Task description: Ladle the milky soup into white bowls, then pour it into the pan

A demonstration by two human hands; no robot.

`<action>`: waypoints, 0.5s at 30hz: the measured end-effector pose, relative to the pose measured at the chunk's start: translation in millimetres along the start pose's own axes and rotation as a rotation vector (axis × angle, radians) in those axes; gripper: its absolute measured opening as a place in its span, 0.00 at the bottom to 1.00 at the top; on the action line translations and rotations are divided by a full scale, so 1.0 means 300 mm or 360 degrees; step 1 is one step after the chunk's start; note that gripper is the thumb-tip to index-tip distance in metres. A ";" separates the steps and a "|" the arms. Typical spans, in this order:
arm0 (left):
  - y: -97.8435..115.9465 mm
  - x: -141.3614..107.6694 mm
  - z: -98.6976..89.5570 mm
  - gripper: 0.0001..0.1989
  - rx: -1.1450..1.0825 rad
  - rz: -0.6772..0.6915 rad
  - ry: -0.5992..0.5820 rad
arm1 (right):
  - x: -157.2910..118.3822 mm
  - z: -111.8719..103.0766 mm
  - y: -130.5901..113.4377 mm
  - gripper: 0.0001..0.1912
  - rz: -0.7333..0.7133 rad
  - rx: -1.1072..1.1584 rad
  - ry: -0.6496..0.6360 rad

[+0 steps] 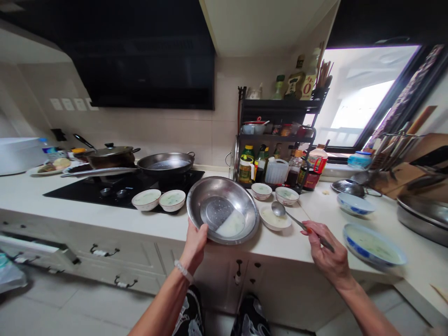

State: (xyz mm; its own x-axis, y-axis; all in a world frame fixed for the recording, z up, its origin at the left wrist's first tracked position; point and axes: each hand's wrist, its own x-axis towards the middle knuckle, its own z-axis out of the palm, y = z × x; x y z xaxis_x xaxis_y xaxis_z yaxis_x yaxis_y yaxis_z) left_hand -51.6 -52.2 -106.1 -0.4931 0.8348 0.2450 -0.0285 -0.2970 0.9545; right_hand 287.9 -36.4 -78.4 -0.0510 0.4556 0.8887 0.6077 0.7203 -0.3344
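Observation:
My left hand (pixel 196 242) grips the near-left rim of a steel basin (pixel 210 205), thumb over the edge. The basin tilts, and a little pale soup (pixel 231 225) pools at its lower right side. In my right hand (pixel 327 252) is a ladle (pixel 279 208), held by its handle, with its bowl over a small white bowl (pixel 276 223) of pale soup just right of the basin. Behind that stand two more small bowls, a left one (pixel 261 190) and a right one (pixel 287 195), both with soup in them.
Two filled bowls (pixel 159 199) sit at the edge of the black cooktop (pixel 87 189). A wok (pixel 166 163) and a lidded pan (pixel 111 156) rest on it. Sauce bottles fill a black rack (pixel 276 112). Blue-patterned bowls (pixel 373 245) and a steel pot (pixel 425 219) stand at right.

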 end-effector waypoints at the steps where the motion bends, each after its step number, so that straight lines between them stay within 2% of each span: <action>1: 0.002 0.000 0.000 0.31 -0.0002 -0.0005 -0.0003 | 0.000 0.000 -0.003 0.07 0.0027 -0.0023 0.0059; 4: 0.010 -0.002 0.003 0.31 -0.0014 -0.0039 0.0001 | 0.001 -0.001 -0.013 0.08 0.0132 -0.0076 0.0209; 6: 0.018 -0.004 0.006 0.31 -0.0026 -0.0047 0.0013 | 0.002 -0.003 -0.018 0.09 0.0137 -0.0090 0.0231; 12: 0.026 -0.006 0.010 0.32 -0.0061 -0.0053 0.0000 | -0.005 -0.008 -0.005 0.08 -0.0221 -0.0100 0.0180; 15: 0.018 -0.004 0.009 0.31 -0.0052 -0.0052 0.0013 | -0.018 -0.002 0.005 0.10 -0.0305 -0.0100 0.0120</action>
State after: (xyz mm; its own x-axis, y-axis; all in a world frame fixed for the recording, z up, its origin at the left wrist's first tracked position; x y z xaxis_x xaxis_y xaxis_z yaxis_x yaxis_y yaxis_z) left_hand -48.9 -53.7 -100.8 -0.4983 0.8406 0.2124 -0.0730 -0.2848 0.9558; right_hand 289.4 -38.1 -83.6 -0.1124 0.2711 0.9560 0.6411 0.7548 -0.1387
